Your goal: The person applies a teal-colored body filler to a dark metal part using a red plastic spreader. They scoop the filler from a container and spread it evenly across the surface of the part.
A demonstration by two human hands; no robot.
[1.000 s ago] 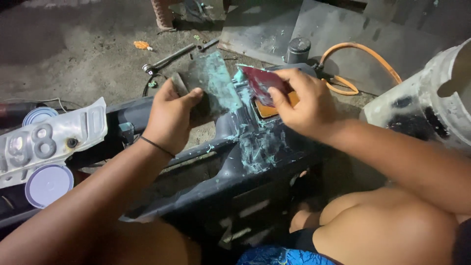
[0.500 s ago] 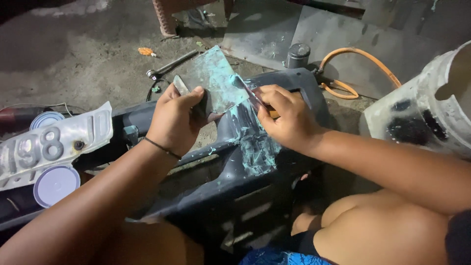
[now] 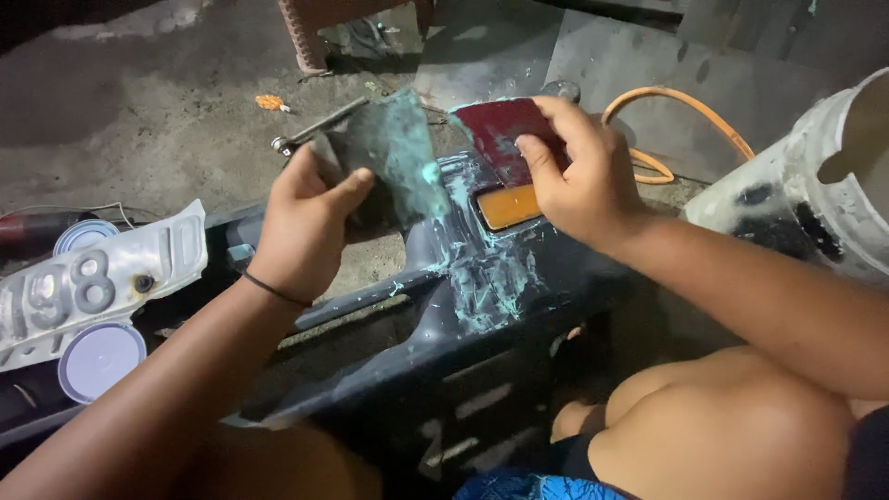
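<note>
Teal-smeared dark sheet (image 3: 384, 153) now raised in left hand (image 3: 301, 231), fingers clamped.
Right hand (image 3: 579, 171) now grips maroon spreader (image 3: 500, 130); its lower edge hidden.

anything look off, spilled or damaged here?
Yes. Teal paste is smeared unevenly over the dark plastic panel beside the orange reflector, and more coats the dark board in the left hand. The right hand holds a smeared dark red spreader. A bent number plate lies left.

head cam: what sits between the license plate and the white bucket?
The dark plastic body panel smeared with teal filler spans that stretch in the head view; left hand and right hand are above it.
</note>
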